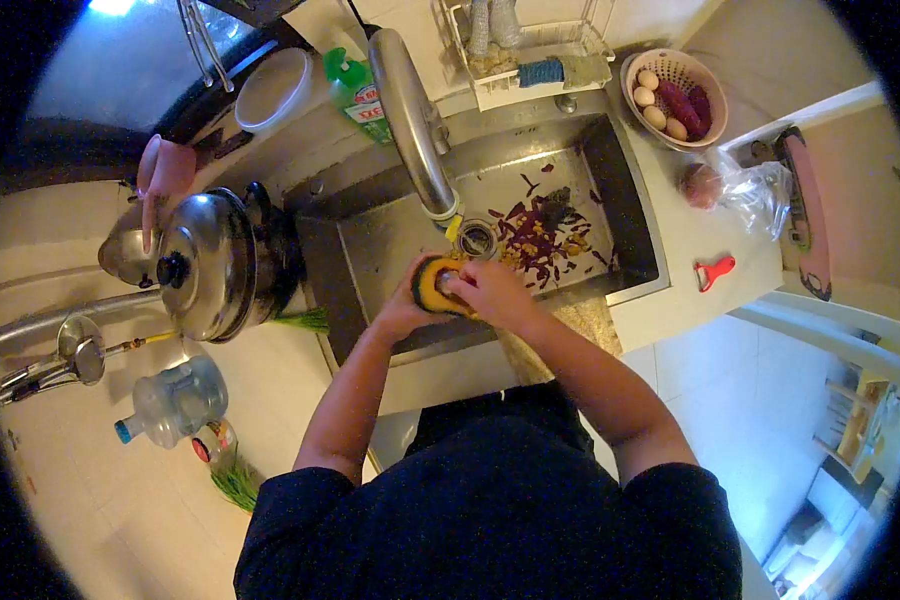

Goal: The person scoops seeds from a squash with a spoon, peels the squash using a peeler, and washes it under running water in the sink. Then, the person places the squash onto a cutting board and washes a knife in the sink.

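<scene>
Purple peelings (pixel 540 235) (faucet (pixel 410 120) too) near squash (pixel 429 284)

Person wearing a plain black short-sleeved shirt (pixel 490 500), loose sleeves (pixel 300 500) ending above the elbows, dark bottoms (pixel 500 415) showing below the shirt

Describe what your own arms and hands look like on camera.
Left hand and right hand are both ungloved, with bare forearms and no watch, bracelet or cable visible. The short sleeves, left sleeve and right sleeve, are plain and very dark, navy or black. Rings: too small to tell.
</scene>
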Available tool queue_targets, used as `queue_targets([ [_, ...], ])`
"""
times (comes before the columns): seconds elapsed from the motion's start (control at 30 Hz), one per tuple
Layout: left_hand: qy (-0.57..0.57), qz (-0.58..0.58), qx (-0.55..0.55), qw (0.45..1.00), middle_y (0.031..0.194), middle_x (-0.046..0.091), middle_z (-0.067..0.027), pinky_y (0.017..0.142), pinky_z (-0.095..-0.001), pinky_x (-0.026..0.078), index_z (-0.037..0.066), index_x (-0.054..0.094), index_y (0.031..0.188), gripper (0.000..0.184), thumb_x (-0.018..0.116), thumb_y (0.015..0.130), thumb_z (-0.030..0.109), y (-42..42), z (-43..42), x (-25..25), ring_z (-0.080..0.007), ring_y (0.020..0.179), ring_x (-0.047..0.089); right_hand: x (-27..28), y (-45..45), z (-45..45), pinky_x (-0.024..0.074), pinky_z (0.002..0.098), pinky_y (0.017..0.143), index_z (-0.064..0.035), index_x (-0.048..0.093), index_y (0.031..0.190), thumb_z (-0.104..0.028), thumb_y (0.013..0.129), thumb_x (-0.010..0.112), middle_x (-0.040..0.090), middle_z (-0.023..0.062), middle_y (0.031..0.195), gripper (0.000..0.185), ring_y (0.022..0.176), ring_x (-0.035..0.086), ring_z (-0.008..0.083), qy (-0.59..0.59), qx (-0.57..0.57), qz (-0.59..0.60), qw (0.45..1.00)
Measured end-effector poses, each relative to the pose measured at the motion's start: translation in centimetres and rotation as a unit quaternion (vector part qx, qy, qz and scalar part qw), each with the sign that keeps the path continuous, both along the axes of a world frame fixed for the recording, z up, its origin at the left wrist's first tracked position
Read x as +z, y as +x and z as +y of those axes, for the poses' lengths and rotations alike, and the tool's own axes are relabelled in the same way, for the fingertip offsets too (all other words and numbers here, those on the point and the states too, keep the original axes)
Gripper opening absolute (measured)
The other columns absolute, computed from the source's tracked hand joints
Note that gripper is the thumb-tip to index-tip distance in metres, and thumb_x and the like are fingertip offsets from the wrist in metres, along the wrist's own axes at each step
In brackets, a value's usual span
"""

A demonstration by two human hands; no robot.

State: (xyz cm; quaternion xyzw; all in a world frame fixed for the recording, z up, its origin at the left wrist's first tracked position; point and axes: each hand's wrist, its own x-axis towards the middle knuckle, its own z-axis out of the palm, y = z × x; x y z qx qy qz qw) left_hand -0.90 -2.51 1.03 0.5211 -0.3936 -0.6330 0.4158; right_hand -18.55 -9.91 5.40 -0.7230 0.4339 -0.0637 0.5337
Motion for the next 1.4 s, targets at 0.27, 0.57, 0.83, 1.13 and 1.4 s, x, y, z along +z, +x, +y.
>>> queue_targets([
  [0.27, 0.020, -0.036, 0.034, 0.999, 0.123, 0.046, -0.0057, 0.097, -0.0356, 0.039, 0.012, 0.030, 0.129, 0.099, 0.083, 0.046, 0.000, 0.9, 0.8, -1.3, -0.0194, 0.113, 0.046, -0.9, -1.0, -0.4, 0.0444, 0.0401, 0.058, -0.0016, 0.062, 0.075, -0.039, 0.079, 0.059, 0.060, 0.0160, 0.067, 0.038, 0.061, 0.057, 0.0311, -0.059, 0.037, 0.124, 0.990],
  [0.57, 0.036, -0.017, 0.027, 0.999, 0.120, 0.048, -0.0060, 0.095, -0.0338, 0.041, 0.011, 0.029, 0.131, 0.099, 0.080, 0.047, -0.004, -0.1, -0.3, 0.5, -0.0196, 0.112, 0.046, -0.5, -0.3, 0.8, 0.0436, 0.0409, 0.057, -0.0013, 0.062, 0.074, -0.038, 0.080, 0.057, 0.060, 0.0165, 0.067, 0.037, 0.060, 0.057, 0.0316, 0.065, -0.096, -0.067, 0.991],
  [0.83, -0.012, -0.033, 0.019, 0.999, 0.120, 0.046, -0.0069, 0.096, -0.0320, 0.038, 0.010, 0.029, 0.130, 0.098, 0.082, 0.048, -0.001, -0.4, -0.5, -0.2, -0.0185, 0.111, 0.046, 1.3, 0.0, 0.3, 0.0447, 0.0444, 0.061, -0.0018, 0.062, 0.076, -0.037, 0.081, 0.054, 0.060, 0.0187, 0.071, 0.037, 0.066, 0.058, 0.0361, -0.012, -0.056, -0.016, 0.998],
  [1.13, -0.072, -0.160, 0.020, 0.984, 0.115, 0.049, -0.0085, 0.094, -0.0335, 0.038, 0.009, 0.040, 0.122, 0.087, 0.084, 0.047, 0.012, -1.1, -0.6, -1.2, -0.0205, 0.108, 0.048, -2.1, 0.0, -0.2, 0.0470, 0.0458, 0.069, -0.0039, 0.063, 0.087, -0.037, 0.081, 0.052, 0.061, 0.0184, 0.081, 0.036, 0.077, 0.060, 0.0361, -0.032, 0.014, 0.132, 0.991],
  [1.4, -0.138, -0.350, 0.013, 0.927, 0.109, 0.052, -0.0123, 0.089, -0.0348, 0.041, 0.009, 0.045, 0.116, 0.076, 0.081, 0.048, 0.011, -1.8, -1.6, 1.1, -0.0289, 0.102, 0.051, -2.1, -3.8, -1.4, 0.0476, 0.0421, 0.064, -0.0110, 0.064, 0.087, -0.041, 0.080, 0.055, 0.062, 0.0133, 0.076, 0.032, 0.073, 0.061, 0.0321, -0.090, 0.010, 0.181, 0.979],
])
